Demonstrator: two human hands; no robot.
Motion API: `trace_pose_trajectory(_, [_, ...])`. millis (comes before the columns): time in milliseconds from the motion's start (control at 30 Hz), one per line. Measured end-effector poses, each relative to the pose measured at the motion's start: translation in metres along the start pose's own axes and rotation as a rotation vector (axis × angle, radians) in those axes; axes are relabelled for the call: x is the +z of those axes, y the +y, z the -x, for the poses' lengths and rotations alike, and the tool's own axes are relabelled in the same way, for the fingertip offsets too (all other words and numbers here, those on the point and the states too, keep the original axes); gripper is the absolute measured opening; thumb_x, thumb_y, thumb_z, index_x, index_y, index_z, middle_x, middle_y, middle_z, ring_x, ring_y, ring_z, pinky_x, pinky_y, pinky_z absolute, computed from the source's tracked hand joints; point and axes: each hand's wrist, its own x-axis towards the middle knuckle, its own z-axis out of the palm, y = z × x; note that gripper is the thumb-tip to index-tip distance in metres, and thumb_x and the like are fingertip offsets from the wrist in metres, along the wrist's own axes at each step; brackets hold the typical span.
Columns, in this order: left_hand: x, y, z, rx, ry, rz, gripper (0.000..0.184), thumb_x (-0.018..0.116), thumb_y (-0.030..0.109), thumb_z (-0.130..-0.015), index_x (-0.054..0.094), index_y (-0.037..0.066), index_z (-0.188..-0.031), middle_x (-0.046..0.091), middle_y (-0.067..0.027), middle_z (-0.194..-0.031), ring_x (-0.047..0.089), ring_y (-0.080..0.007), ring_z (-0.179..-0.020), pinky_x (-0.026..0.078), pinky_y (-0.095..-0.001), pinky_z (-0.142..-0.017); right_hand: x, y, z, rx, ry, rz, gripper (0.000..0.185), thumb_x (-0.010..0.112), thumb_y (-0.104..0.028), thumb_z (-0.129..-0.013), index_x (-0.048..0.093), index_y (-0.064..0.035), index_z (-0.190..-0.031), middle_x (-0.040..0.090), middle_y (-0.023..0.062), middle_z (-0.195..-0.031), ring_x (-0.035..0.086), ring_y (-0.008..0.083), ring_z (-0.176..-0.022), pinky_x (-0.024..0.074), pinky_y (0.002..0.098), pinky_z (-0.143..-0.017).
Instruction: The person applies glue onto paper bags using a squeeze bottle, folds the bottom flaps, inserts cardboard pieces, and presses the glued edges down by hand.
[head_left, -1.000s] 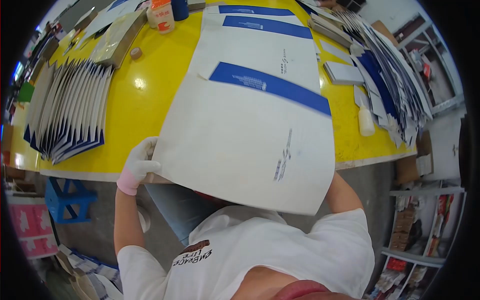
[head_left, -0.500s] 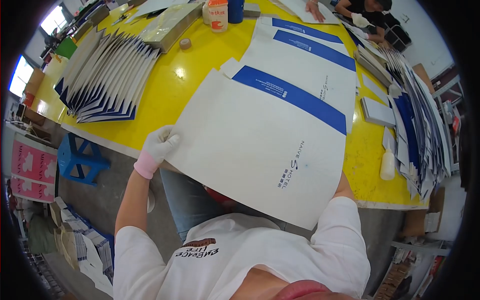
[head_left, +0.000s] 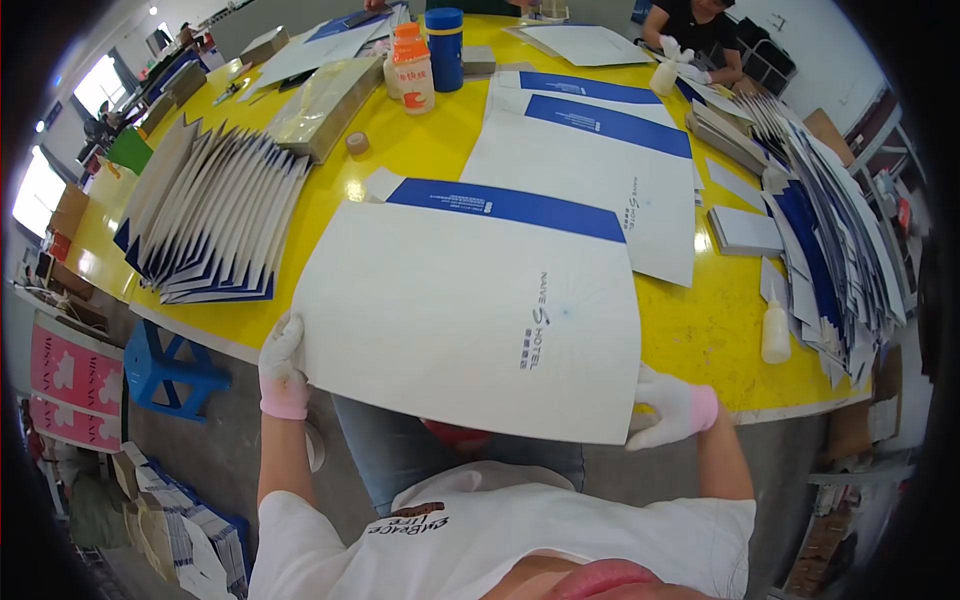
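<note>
A large white paper sheet with a blue band and a printed hotel logo spans the space between my hands at the table's front edge. My left hand, in a white glove with a pink cuff, grips its left edge. On the right edge is my right hand, gloved the same way, its fingers closed on the sheet and partly hidden beneath it. Behind lie more printed sheets, overlapping on the yellow table.
Folded bags stand fanned at left, with another pile at right. A glue bottle, small white stack, tape roll, orange-capped bottle and blue canister are around. A co-worker sits behind; a blue stool is at left.
The held sheet has come away from the sheets behind, toward me and leftward, and lies straighter. My right hand, hidden before, now shows at its right edge. The camera view has shifted.
</note>
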Motion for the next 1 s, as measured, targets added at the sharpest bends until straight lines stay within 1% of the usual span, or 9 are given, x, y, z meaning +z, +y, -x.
trace_pose_trajectory(67, [0.008, -0.005, -0.001, -0.009, 0.003, 0.047, 0.04, 0.058, 0.021, -0.095, 0.054, -0.002, -0.128, 0.062, -0.0116, -0.121, 0.061, -0.0204, -0.109, 0.049, -0.0335, -0.095, 0.019, -0.014, 0.009, 0.145, 0.131, 0.128, 0.057, 0.078, -0.022, -0.072, 0.06, -0.0057, -0.124, 0.053, 0.0207, -0.133, 0.048, 0.0317, -0.127, 0.0345, 0.0434, -0.109])
trace_pose_trajectory(133, [0.017, -0.007, -0.002, 0.02, 0.019, 0.127, 0.041, 0.059, 0.021, -0.094, 0.054, -0.001, -0.128, 0.062, -0.0115, -0.122, 0.06, -0.0202, -0.111, 0.049, -0.0337, -0.095, 0.045, -0.003, 0.025, 0.305, 0.392, -0.216, 0.051, 0.077, -0.021, -0.073, 0.061, -0.0041, -0.119, 0.059, 0.0178, -0.121, 0.055, 0.0258, -0.115, 0.0429, 0.0396, -0.1])
trace_pose_trajectory(333, [0.022, 0.032, 0.019, 0.304, -0.663, -0.772, 0.038, 0.066, 0.023, -0.087, 0.062, 0.001, -0.119, 0.065, -0.0076, -0.115, 0.062, -0.0195, -0.103, 0.048, -0.0301, -0.09, 0.061, 0.067, 0.042, 0.504, 0.859, -0.506, 0.034, 0.066, -0.029, -0.091, 0.059, -0.0002, -0.107, 0.059, 0.0024, -0.087, 0.057, 0.0096, -0.075, 0.0531, 0.0273, -0.063])
trace_pose_trajectory(500, [0.066, 0.009, -0.012, 0.248, -0.3, -1.082, 0.038, 0.07, 0.033, -0.085, 0.068, -0.001, -0.101, 0.069, -0.0127, -0.094, 0.065, -0.0235, -0.086, 0.049, -0.0283, -0.081, 0.025, 0.033, -0.003, 0.843, 1.036, -0.472, 0.044, 0.06, -0.037, -0.094, 0.059, 0.0047, -0.109, 0.059, 0.0054, -0.082, 0.056, 0.008, -0.069, 0.0535, 0.0255, -0.061])
trace_pose_trajectory(633, [0.093, -0.032, -0.045, 0.367, 0.073, -1.046, 0.048, 0.071, 0.042, -0.084, 0.066, -0.002, -0.103, 0.068, -0.0155, -0.08, 0.065, -0.0274, -0.078, 0.051, -0.0312, -0.076, 0.017, 0.074, -0.01, 0.853, 0.958, -0.113, 0.06, 0.061, -0.052, -0.089, 0.06, 0.0031, -0.114, 0.067, 0.0156, -0.1, 0.064, 0.0242, -0.092, 0.051, 0.0366, -0.081])
trace_pose_trajectory(733, [0.092, -0.069, -0.051, 0.639, 0.392, -1.437, 0.068, 0.077, 0.044, -0.076, 0.057, 0.0, -0.124, 0.062, -0.0164, -0.115, 0.059, -0.0329, -0.107, 0.043, -0.04, -0.096, 0.014, 0.069, -0.032, 1.084, 0.805, 0.25, 0.078, 0.048, -0.069, -0.087, 0.057, 0.0021, -0.119, 0.063, 0.0298, -0.112, 0.058, 0.0464, -0.107, 0.046, 0.0489, -0.09])
trace_pose_trajectory(800, [0.098, -0.077, -0.048, 0.955, 0.549, -1.491, 0.077, 0.08, 0.04, -0.073, 0.049, 0.004, -0.134, 0.05, -0.017, -0.135, 0.048, -0.0335, -0.123, 0.034, -0.0456, -0.107, 0.017, 0.079, -0.037, 1.134, 0.78, 0.262, 0.078, 0.048, -0.069, -0.087, 0.055, 0.0011, -0.121, 0.064, 0.0291, -0.11, 0.059, 0.046, -0.104, 0.0468, 0.0488, -0.089])
trace_pose_trajectory(900, [0.148, -0.061, -0.031, 1.151, 0.113, -1.697, 0.067, 0.076, 0.033, -0.076, 0.052, 0.007, -0.133, 0.052, -0.0153, -0.134, 0.047, -0.0314, -0.126, 0.031, -0.0487, -0.11, 0.03, 0.078, -0.048, 1.026, 0.836, 0.167, 0.074, 0.051, -0.067, -0.087, 0.052, -0.0032, -0.124, 0.065, 0.0281, -0.107, 0.061, 0.0457, -0.101, 0.0474, 0.0494, -0.088])
trace_pose_trajectory(1000, [0.21, -0.092, -0.025, 1.296, -0.563, -1.602, 0.056, 0.064, 0.03, -0.083, 0.052, 0.011, -0.134, 0.047, -0.0124, -0.142, 0.041, -0.0297, -0.134, 0.021, -0.0518, -0.116, 0.044, 0.033, -0.057, 0.986, 0.713, 0.085, 0.07, 0.056, -0.063, -0.086, 0.051, -0.0046, -0.124, 0.065, 0.0274, -0.107, 0.06, 0.045, -0.102, 0.0468, 0.049, -0.088])
